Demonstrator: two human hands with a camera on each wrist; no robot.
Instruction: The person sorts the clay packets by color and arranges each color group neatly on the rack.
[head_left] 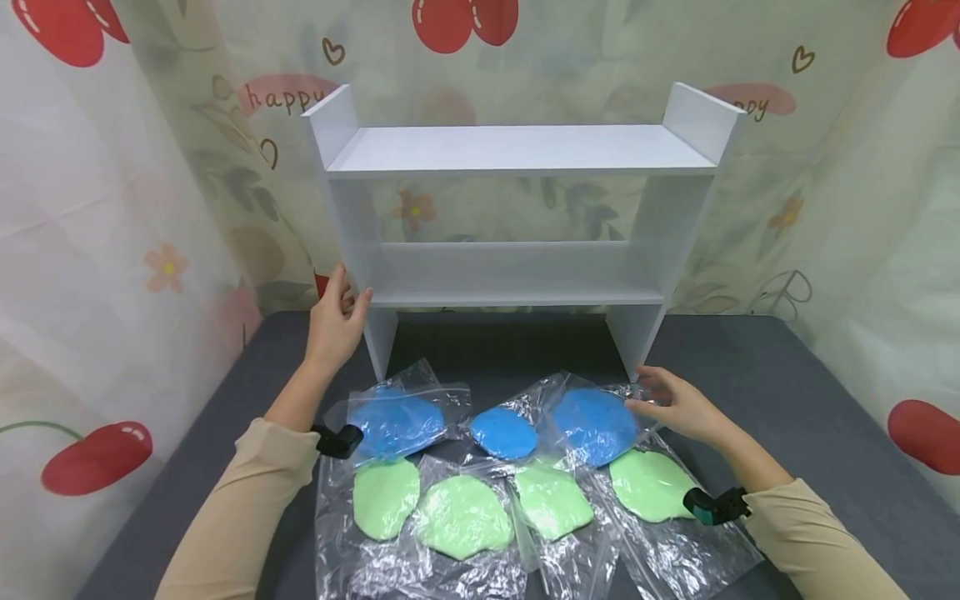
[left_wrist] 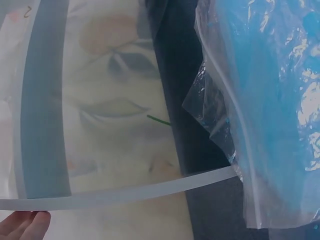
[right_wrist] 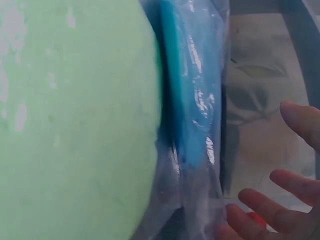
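A white two-tier shelf (head_left: 517,296) stands upright on the dark table. My left hand (head_left: 336,327) is at its left side panel, fingers along the outer face and thumb near the front edge. Fingertips (left_wrist: 37,225) show against that panel's edge in the left wrist view. My right hand (head_left: 682,407), fingers spread and holding nothing, is by the foot of the right panel, close to a bagged blue lump (head_left: 594,427). In the right wrist view its fingers (right_wrist: 265,207) are apart, beside bagged blue material (right_wrist: 197,100). Whether it touches the bag or panel, I cannot tell.
Two more bagged blue lumps, one left (head_left: 397,421) and one middle (head_left: 504,433), lie before the shelf. Nearer me is a row of several flat green lumps (head_left: 465,517) in clear zip bags. A patterned curtain (head_left: 180,250) surrounds the dark table (head_left: 750,367).
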